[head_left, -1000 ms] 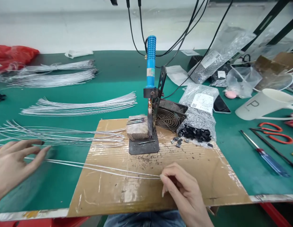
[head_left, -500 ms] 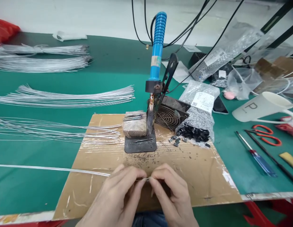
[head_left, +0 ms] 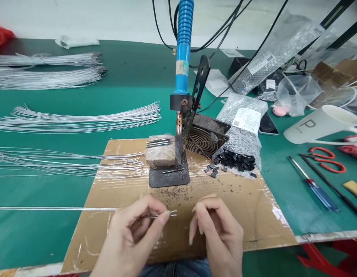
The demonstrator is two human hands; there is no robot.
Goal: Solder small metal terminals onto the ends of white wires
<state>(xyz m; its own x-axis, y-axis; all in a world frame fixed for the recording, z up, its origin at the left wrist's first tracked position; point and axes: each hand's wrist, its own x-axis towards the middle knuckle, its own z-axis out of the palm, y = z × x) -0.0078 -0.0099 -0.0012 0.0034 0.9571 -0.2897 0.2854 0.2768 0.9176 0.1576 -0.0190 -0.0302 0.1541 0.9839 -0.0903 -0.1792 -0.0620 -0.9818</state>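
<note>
My left hand [head_left: 135, 231] pinches a pair of thin white wires [head_left: 80, 209] between thumb and forefinger. Two short bare ends [head_left: 173, 213] stick out past the fingertips, slightly spread, and the wires run off to the left. Just right of those ends, apart from them, my right hand [head_left: 218, 231] hangs with loosely curled fingers and no visible object in it. Beyond both hands stands a blue-handled soldering iron [head_left: 182, 77], clamped upright with its tip pointing down over a black base plate [head_left: 169, 180].
On the cardboard [head_left: 253, 215] lie wire ends [head_left: 123, 167], a wrapped block [head_left: 160, 156], a fan [head_left: 205, 138] and small black pieces [head_left: 236, 161] by a plastic bag [head_left: 243, 111]. A mug [head_left: 319, 125], screwdriver [head_left: 319, 192] and scissors [head_left: 328, 159] lie right. More wires [head_left: 80, 119] lie left.
My right hand has let go of the wire ends and moved right. My left hand has shifted left, keeping its hold, and the ends now show. The view has shifted slightly.
</note>
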